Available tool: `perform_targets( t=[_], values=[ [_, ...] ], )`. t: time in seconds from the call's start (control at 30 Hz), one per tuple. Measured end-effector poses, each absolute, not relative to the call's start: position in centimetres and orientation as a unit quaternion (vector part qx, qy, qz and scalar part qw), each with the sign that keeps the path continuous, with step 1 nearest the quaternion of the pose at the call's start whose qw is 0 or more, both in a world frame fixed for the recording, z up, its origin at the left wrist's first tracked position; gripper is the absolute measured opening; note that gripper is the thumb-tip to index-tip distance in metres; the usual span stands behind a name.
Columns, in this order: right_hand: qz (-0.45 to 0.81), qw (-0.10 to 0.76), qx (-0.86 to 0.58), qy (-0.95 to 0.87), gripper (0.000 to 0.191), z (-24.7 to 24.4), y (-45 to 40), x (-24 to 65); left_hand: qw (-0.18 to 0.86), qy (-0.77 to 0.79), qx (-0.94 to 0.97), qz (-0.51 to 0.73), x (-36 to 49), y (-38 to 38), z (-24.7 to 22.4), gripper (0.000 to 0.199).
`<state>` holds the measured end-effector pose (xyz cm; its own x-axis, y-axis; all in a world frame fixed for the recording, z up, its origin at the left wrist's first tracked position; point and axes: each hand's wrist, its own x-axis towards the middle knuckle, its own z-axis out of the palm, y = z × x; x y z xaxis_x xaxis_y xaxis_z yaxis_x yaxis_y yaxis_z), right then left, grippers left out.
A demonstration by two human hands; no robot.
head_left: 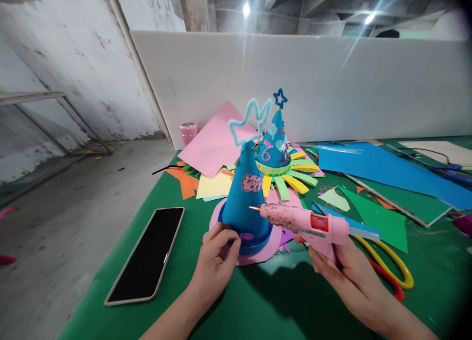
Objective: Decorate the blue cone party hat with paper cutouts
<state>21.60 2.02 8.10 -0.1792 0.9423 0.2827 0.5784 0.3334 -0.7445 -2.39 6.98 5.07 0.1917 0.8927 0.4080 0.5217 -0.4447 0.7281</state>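
Note:
A blue paper cone hat [246, 207] stands upright on a pink paper brim [273, 247]. It bears a pink cloud-like sticker [251, 183], a small purple sticker [246, 236] near its base, and a bent light-blue pipe cleaner [254, 138] at its tip. My left hand [217, 254] is closed at the hat's lower left edge, thumb and index finger pinched there. Wrapped around the handle of a pink hot glue gun [306, 221] is my right hand [342, 271]. The gun's nozzle points left, in front of the cone; whether it touches is hard to tell.
Behind stands a second blue decorated hat [273, 143] with yellow and green strips. A phone [147, 254] lies at left. Scissors [398, 268] lie beyond my right hand. Blue card [383, 168], pink paper [217, 138] and scraps cover the table's back, before a white panel [302, 79].

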Motion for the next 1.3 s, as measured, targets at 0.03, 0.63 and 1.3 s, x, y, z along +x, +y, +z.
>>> perform_targets(
  t=[0.03,0.63,1.3],
  values=[
    [0.243,0.372,-0.520,-0.730,0.013,8.2,2.1,21.6,0.221,0.481,0.739,0.418,-2.4,7.0,5.1,0.017],
    [0.221,0.375,-0.505,-0.745,0.021,8.4,2.3,21.8,0.228,0.480,0.740,0.413,-2.5,7.0,4.8,0.016],
    [0.248,0.392,-0.504,-0.728,0.018,8.4,2.1,21.4,0.220,0.466,0.750,0.414,-2.5,7.0,4.9,0.016]
  ],
)
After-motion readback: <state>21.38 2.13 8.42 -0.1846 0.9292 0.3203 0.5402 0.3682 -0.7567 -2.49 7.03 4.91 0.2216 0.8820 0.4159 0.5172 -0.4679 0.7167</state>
